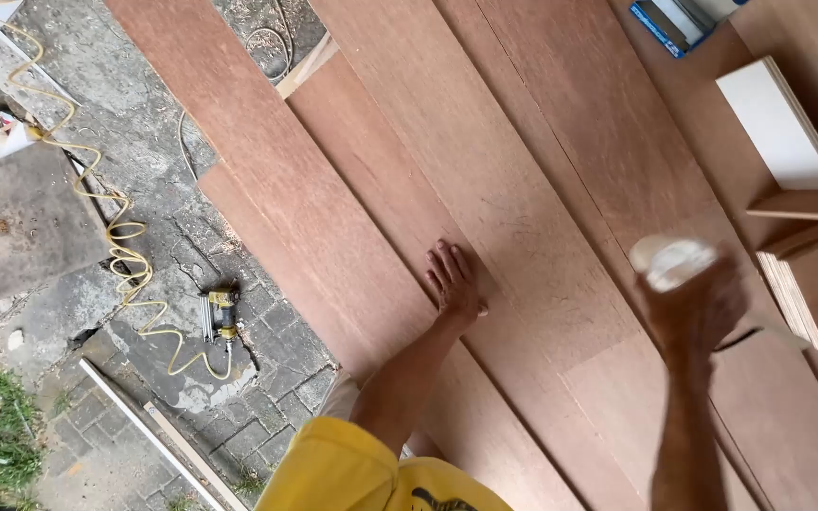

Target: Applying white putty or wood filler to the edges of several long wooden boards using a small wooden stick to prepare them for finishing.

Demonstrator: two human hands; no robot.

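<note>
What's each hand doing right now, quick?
Left hand: open, flat on a plywood strip.
Right hand: closed around a blurred white object.

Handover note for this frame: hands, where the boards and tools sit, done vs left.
Left hand: flat, palm down on a long plywood strip, holding nothing.
Right hand: raised and blurred, gripping a white object; cannot tell what it is.
Several plywood strips lie overlapped side by side on the paving.
Nail gun with yellow coiled hose lies on the paving, apart from both hands.
Done: strips laid out. Whether any are fastened cannot be seen.
</note>
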